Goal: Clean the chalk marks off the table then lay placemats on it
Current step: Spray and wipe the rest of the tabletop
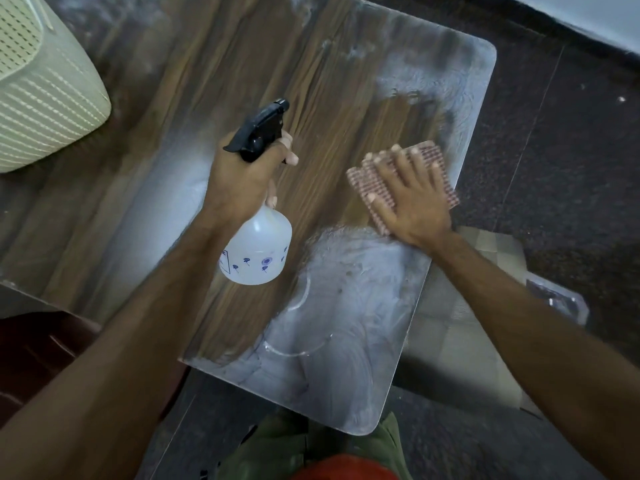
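The wooden table fills the middle of the head view, with white chalk smears over its near right part and another patch near the far right corner. My left hand grips a clear spray bottle with a black trigger head, held above the table's middle. My right hand lies flat with spread fingers on a pink chequered cloth, pressing it on the table near the right edge. A wiped brown strip runs beyond the cloth.
A pale woven basket stands at the far left on the table. Right of the table, lower down, lies a stack of pale mats and a clear plastic packet on the dark floor. A dark red seat is at the near left.
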Motion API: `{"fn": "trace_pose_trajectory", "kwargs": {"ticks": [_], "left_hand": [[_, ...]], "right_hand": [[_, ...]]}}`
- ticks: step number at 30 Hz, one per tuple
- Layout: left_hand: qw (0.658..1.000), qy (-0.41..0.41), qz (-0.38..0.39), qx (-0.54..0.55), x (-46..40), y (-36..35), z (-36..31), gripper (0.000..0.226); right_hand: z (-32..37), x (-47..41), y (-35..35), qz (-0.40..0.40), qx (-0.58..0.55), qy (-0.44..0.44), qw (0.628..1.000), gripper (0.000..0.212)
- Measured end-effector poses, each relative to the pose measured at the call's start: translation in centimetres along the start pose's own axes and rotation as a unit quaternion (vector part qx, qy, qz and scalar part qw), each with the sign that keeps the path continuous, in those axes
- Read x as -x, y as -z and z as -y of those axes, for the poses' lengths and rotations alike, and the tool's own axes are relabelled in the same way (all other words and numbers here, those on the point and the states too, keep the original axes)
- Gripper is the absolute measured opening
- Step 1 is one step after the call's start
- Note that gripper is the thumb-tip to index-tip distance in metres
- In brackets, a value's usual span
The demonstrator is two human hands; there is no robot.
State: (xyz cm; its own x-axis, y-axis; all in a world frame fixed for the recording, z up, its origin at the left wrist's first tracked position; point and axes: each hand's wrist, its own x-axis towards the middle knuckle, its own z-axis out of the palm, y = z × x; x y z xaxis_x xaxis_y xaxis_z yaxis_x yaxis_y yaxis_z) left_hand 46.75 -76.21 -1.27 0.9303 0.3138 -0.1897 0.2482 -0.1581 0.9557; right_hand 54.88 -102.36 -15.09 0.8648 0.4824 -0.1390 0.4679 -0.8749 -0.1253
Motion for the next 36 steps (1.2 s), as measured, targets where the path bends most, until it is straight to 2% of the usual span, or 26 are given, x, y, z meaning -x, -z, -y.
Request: {"fn": "trace_pose_trajectory", "kwargs": {"ticks": [3,5,10,13,17,21,27,30,32,36], "left_hand": [[1.000,0.000,-0.009,0.007,1.7,0.7,0.6,0.010],[1.000,0.001,-0.012,0.007,2.9,1.0,1.0,0.011],[1.000,-0.001,-0.022,0.011,7.0,1.5,1.4,0.008],[0.999,0.003,-0.043,0.018,9.3,2.4,1.5,0.008],[0.998,-0.004,-0.058,0.012,12.3,3.7,2.0,0.006],[0.997,-0.008,-0.073,0.004,14.8,4.4,2.8,0.008],[0.997,0.015,-0.080,0.013,17.6,3.6,3.3,0.006],[0.996,0.031,-0.083,0.004,18.4,3.0,3.4,0.006],[0.996,0.036,-0.085,0.011,18.9,2.9,3.5,0.006],[0.995,0.029,-0.091,0.012,19.6,2.7,3.7,0.012]], "right_hand": [[-1.0,-2.4,0.9,-0.023,-0.040,-0.092,0.995,0.072],[0.6,-2.9,0.6,-0.028,-0.054,-0.110,0.992,0.072],[5.7,3.7,-1.5,-0.017,-0.009,-0.004,1.000,0.071],[4.9,7.9,-2.1,-0.001,-0.008,0.017,1.000,0.070],[2.2,6.5,-1.0,0.003,-0.008,-0.026,1.000,0.072],[3.9,3.2,-0.5,-0.016,-0.065,-0.102,0.993,0.074],[10.0,8.1,-2.5,0.015,-0.021,0.033,0.999,0.072],[9.1,12.3,-3.5,0.026,-0.002,0.080,0.996,0.069],[7.0,13.0,-3.3,0.024,0.000,0.065,0.998,0.070],[5.2,10.2,-1.7,0.017,-0.031,-0.019,0.999,0.071]]}}
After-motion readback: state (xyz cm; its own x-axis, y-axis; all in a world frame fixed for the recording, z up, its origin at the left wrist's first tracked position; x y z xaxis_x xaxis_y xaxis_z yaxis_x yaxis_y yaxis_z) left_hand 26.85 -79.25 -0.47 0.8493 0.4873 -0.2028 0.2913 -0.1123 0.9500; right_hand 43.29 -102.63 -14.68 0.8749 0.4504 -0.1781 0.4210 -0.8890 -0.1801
